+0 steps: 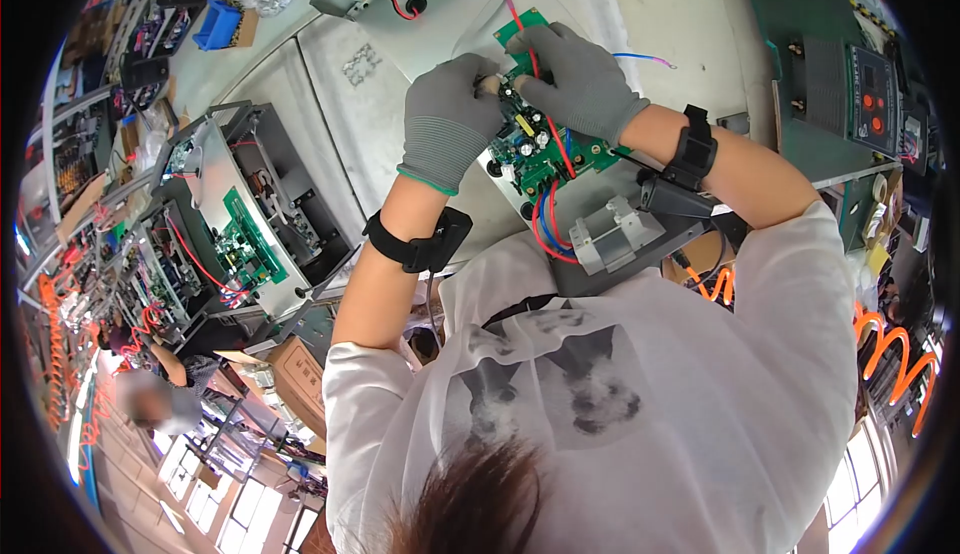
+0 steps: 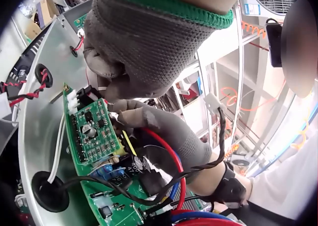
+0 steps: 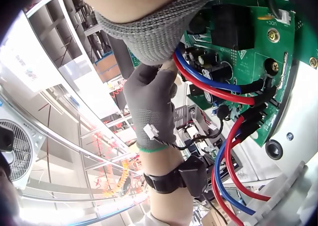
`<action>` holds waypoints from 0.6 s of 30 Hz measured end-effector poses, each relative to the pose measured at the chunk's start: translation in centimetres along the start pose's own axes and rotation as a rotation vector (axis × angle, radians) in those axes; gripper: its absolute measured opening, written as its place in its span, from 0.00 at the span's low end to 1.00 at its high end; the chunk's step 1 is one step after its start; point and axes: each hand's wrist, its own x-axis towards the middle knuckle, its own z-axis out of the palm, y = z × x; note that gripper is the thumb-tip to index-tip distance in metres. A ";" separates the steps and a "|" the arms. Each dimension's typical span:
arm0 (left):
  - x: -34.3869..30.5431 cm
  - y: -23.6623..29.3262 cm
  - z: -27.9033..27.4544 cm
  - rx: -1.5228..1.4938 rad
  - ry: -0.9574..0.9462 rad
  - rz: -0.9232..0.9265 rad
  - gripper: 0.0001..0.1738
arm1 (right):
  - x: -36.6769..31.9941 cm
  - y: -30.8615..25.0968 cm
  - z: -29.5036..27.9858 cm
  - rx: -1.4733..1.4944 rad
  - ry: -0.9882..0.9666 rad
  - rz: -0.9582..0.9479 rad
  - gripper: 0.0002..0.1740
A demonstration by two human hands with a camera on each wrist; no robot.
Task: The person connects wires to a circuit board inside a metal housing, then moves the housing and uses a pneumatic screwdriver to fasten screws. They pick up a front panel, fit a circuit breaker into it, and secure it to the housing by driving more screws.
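Observation:
Both hands wear grey knit gloves and meet over the upper part of a green circuit board (image 1: 541,169) crowded with components. My left hand (image 1: 448,114) bends its fingers and thumb down onto the board from the left; its fingertips sit beside a small upright board (image 2: 94,131) in the left wrist view. From the right, my right hand (image 1: 580,84) brings thumb and forefinger to the same spot. What the fingertips hold there is hidden, and I cannot tell what it is. A red wire (image 1: 558,144) crosses the right hand, and a blue wire (image 1: 640,56) sticks out beyond it.
A grey metal block (image 1: 610,237) stands just below the board. Another opened chassis (image 1: 265,194) with a board lies at left. A twisted black cable with a white plug (image 2: 212,102) hangs near the hands. At far right stands a unit with red knobs (image 1: 873,104).

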 end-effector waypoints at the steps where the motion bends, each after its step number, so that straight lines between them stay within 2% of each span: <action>1: 0.0 0.1 0.0 0.000 -0.005 0.002 0.10 | 0.0 0.0 0.0 -0.005 0.003 -0.003 0.22; 6: 0.4 0.7 -0.1 0.039 -0.112 -0.032 0.10 | 0.0 0.3 0.3 0.002 0.020 -0.003 0.22; 10: 1.0 0.6 -0.3 0.074 -0.118 -0.028 0.10 | 0.1 0.3 0.4 -0.010 0.012 0.023 0.22; 12: 1.3 0.0 -0.6 -0.087 -0.177 -0.056 0.12 | 0.1 0.5 0.4 0.005 0.015 0.010 0.23; 15: 1.6 0.0 -0.6 -0.158 -0.238 -0.126 0.12 | 0.0 0.6 0.4 0.017 0.024 0.002 0.23; 18: 1.5 1.3 -0.7 0.017 -0.198 -0.045 0.10 | 0.2 0.9 0.7 0.007 0.032 0.000 0.23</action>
